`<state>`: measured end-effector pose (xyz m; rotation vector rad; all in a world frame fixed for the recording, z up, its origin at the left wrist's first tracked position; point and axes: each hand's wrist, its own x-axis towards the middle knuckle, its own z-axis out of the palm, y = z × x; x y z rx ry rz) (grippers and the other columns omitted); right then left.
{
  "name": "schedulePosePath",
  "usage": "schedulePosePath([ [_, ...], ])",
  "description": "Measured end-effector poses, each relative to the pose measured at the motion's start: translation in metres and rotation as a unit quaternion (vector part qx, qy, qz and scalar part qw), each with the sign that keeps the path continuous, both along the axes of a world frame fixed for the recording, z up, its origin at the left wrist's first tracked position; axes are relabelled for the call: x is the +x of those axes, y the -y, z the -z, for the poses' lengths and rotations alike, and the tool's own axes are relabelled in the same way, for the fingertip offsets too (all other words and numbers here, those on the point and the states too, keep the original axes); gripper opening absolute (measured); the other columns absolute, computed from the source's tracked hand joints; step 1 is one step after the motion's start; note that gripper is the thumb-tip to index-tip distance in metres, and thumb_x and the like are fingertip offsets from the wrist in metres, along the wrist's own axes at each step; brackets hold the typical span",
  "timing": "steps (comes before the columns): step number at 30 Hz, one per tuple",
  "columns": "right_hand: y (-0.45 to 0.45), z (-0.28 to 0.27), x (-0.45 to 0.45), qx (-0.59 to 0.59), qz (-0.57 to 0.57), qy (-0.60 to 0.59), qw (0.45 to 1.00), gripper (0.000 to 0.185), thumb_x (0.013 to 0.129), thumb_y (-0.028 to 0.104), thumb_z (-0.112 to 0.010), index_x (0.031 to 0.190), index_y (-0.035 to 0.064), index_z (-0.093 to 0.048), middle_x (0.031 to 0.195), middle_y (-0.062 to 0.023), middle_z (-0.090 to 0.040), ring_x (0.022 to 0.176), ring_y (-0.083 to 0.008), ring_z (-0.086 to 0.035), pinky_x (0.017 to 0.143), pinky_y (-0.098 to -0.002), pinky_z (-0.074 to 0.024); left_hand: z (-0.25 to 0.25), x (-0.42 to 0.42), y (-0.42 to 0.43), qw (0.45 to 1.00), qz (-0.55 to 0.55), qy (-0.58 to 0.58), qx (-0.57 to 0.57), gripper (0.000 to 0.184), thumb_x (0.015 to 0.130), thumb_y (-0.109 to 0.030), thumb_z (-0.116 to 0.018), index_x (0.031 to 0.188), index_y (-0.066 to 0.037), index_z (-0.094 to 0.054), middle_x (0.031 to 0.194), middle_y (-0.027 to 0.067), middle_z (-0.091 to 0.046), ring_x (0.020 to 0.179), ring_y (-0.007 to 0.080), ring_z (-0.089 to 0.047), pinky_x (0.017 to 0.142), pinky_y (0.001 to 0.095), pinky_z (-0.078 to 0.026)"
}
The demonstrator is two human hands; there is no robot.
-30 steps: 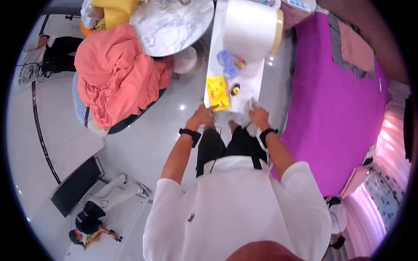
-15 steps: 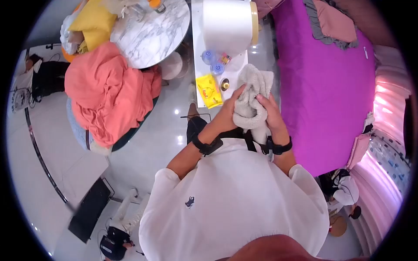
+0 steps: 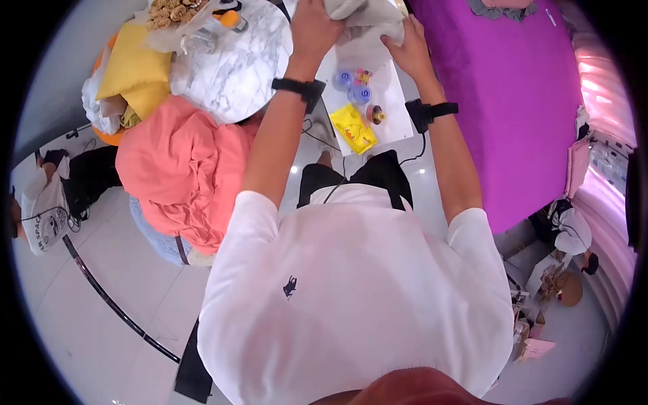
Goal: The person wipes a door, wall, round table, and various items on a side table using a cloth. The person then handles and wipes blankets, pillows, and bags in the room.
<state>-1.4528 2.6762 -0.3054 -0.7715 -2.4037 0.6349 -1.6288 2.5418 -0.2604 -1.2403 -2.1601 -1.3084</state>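
Note:
A light grey towel (image 3: 379, 16) is spread between my hands at the top edge of the head view, over the white cylinder (image 3: 364, 48) on the narrow white table. My left hand (image 3: 318, 25) is closed on the towel's left part, its fingertips partly hidden. My right hand (image 3: 409, 50) grips the towel's right side, thumb in front and fingers behind. Nearer to me on the table lie a yellow packet (image 3: 354, 129) with a duck picture, two blue-topped containers (image 3: 359, 94), a small pink-and-yellow item (image 3: 364, 75) and a small round brown-and-gold object (image 3: 375, 115).
A purple-covered bed (image 3: 503, 128) stands on the right. To the left are a round marble table (image 3: 253, 64), a coral blanket (image 3: 182, 169) heaped on a seat and a yellow cushion (image 3: 135, 67). A cable (image 3: 415, 158) hangs by my right wrist. Other people are at both sides.
Both hands have moved forward, away from my body, with the towel. It was bunched up and is now more spread out over the white cylinder. My view has also shifted.

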Motion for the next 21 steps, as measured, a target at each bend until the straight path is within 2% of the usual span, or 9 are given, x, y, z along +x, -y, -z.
schedulePosePath([
  [3,-0.004,0.002,0.003,-0.019,0.018,0.036,0.999,0.064,0.08,0.022,-0.073,0.134,-0.0018,-0.049,0.14,-0.029,-0.047,0.13,-0.0416,-0.045,0.108,-0.0431,-0.0389,0.014,-0.013,-0.03,0.98,0.045,0.086,-0.172,0.06,0.073,-0.038,-0.077,0.116,-0.002,-0.055,0.113,0.0203,-0.061,0.103,0.0399,-0.061,0.087,0.0467,-0.051],
  [6,-0.001,0.006,0.008,-0.001,0.011,0.047,0.999,0.061,0.079,0.021,-0.072,0.132,-0.0004,-0.05,0.142,-0.0284,-0.044,0.132,-0.0417,-0.043,0.108,-0.0431,-0.0386,0.032,-0.005,-0.063,0.986,0.093,0.056,-0.125,0.063,0.073,-0.037,-0.077,0.121,-0.003,-0.054,0.119,0.026,-0.058,0.109,0.0428,-0.059,0.092,0.0472,-0.05],
  [7,0.0,0.005,0.007,-0.038,0.028,0.056,0.997,0.06,0.077,0.02,-0.073,0.13,0.0004,-0.051,0.145,-0.027,-0.042,0.133,-0.0416,-0.042,0.109,-0.0431,-0.0382,0.039,0.0,-0.073,0.99,0.111,0.017,-0.085,0.069,0.073,-0.036,-0.077,0.128,-0.003,-0.051,0.127,0.0322,-0.053,0.116,0.0469,-0.054,0.098,0.0484,-0.047],
  [11,0.004,-0.014,0.0,-0.147,0.052,0.083,0.984,0.07,0.073,0.016,-0.074,0.135,0.0008,-0.046,0.14,-0.0281,-0.044,0.129,-0.0435,-0.044,0.109,-0.0445,-0.0377,0.033,0.011,-0.083,0.981,0.179,-0.017,-0.075,0.074,0.074,-0.036,-0.076,0.134,-0.004,-0.047,0.132,0.0342,-0.049,0.122,0.0482,-0.05,0.105,0.0475,-0.043],
  [16,0.025,-0.034,-0.028,0.04,0.098,-0.051,0.993,0.099,0.065,0.014,-0.079,0.15,0.0071,-0.03,0.145,-0.03,-0.035,0.133,-0.0476,-0.037,0.109,-0.0498,-0.0367,0.026,-0.024,-0.047,0.956,0.26,0.021,-0.137,0.08,0.072,-0.033,-0.076,0.138,-0.005,-0.043,0.136,0.0324,-0.047,0.126,0.0465,-0.047,0.107,0.0463,-0.041],
  [18,0.042,-0.044,-0.041,0.097,-0.038,0.044,0.994,0.101,0.063,0.016,-0.081,0.152,0.0156,-0.031,0.149,-0.028,-0.031,0.135,-0.048,-0.034,0.108,-0.0506,-0.037,0.032,-0.04,-0.028,0.929,0.334,0.007,-0.158,0.08,0.07,-0.03,-0.078,0.137,-0.004,-0.044,0.137,0.0327,-0.046,0.126,0.047,-0.047,0.107,0.0469,-0.041],
  [19,0.053,-0.045,-0.048,0.1,-0.057,0.095,0.989,0.101,0.063,0.018,-0.082,0.151,0.0247,-0.033,0.151,-0.0262,-0.028,0.137,-0.0479,-0.032,0.108,-0.0503,-0.0381,0.041,-0.047,-0.021,0.926,0.339,-0.039,-0.162,0.09,0.068,-0.026,-0.081,0.142,-0.004,-0.034,0.139,0.0303,-0.045,0.129,0.044,-0.047,0.108,0.0456,-0.04],
  [20,0.061,-0.047,-0.054,0.101,-0.06,0.097,0.988,0.101,0.063,0.018,-0.082,0.151,0.0247,-0.033,0.151,-0.0262,-0.028,0.137,-0.0479,-0.032,0.108,-0.0503,-0.0381,0.039,-0.051,-0.013,0.927,0.337,-0.038,-0.16,0.09,0.068,-0.026,-0.081,0.142,-0.004,-0.034,0.139,0.0303,-0.045,0.129,0.044,-0.047,0.108,0.0456,-0.04],
  [21,0.066,-0.049,-0.06,0.098,-0.051,0.127,0.986,0.101,0.063,0.019,-0.082,0.151,0.0262,-0.034,0.152,-0.0254,-0.028,0.137,-0.0479,-0.033,0.107,-0.0503,-0.0393,0.033,-0.055,-0.005,0.913,0.359,0.109,-0.161,0.096,0.069,-0.026,-0.083,0.143,-0.005,-0.027,0.142,0.0285,-0.044,0.131,0.0416,-0.046,0.109,0.0446,-0.039],
])
